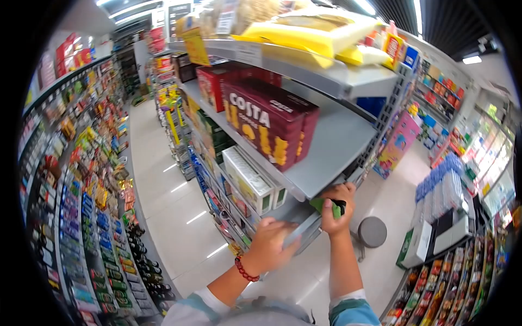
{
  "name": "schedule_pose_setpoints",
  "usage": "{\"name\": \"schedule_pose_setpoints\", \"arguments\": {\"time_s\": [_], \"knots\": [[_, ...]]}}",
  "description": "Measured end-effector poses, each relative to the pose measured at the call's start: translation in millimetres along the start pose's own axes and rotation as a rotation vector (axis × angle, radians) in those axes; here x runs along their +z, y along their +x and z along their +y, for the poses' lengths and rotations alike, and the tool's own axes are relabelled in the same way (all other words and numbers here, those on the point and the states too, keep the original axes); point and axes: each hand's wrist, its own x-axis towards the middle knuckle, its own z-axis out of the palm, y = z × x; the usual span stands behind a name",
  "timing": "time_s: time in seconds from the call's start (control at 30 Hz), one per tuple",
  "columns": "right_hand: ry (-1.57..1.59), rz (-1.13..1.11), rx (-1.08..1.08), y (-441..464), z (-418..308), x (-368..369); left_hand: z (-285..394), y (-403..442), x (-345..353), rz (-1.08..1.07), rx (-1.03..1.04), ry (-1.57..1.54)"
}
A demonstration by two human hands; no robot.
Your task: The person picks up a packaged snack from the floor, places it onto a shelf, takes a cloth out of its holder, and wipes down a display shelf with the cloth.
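Observation:
My right hand [338, 211] is closed around a small green-and-black object [336, 210] at the near corner of a grey shelf; its kind is unclear. My left hand [271, 247], with a red bead bracelet on the wrist, is at the front edge of the lower shelf, beside a grey edge strip [302, 229]. Motion blurs its fingers, so their grip does not show. Above the hands, maroon Costa coffee boxes [266, 119] stand on the middle shelf [340, 141]. White-and-green cartons [247, 179] sit one level lower.
Yellow packages [310, 35] lie on the top shelf. Down the left runs an aisle floor [157, 190] beside long stocked shelves [92, 217]. A round grey stool [372, 232] stands right of my right hand, with stacked bottle packs [443, 187] farther right.

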Motion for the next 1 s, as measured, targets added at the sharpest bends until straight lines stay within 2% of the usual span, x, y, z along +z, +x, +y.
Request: {"name": "schedule_pose_setpoints", "arguments": {"time_s": [0.43, 1.0], "knots": [[-0.034, 0.044, 0.031, -3.0, -9.1, 4.5, 6.2, -1.9, -4.7, 0.078, 0.025, 0.010], [-0.051, 0.049, 0.104, -3.1, -25.8, 0.5, 5.7, -9.4, -1.5, 0.077, 0.034, -0.014]]}}
